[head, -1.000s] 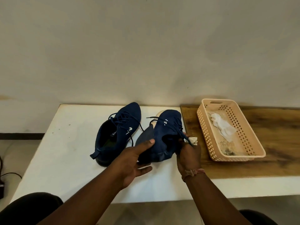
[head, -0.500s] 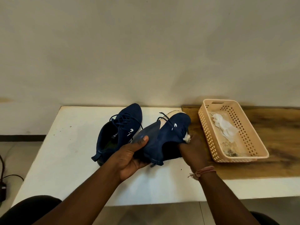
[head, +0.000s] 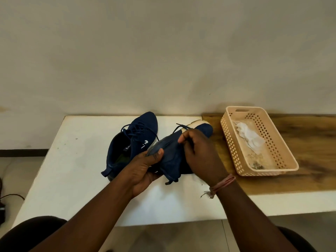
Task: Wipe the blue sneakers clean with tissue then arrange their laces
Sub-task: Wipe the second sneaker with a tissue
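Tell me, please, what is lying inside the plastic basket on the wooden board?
Inside the basket lies a crumpled white tissue toward the far end, and small dark scraps near the front. Its near wall hides part of the bottom.

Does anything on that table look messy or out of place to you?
A little. The peach basket holds a crumpled white tissue plus some dark bits in its near corner; what they are is unclear. The sneaker on the table has loose, untidy laces. The sneaker held by both hands is tipped on its side.
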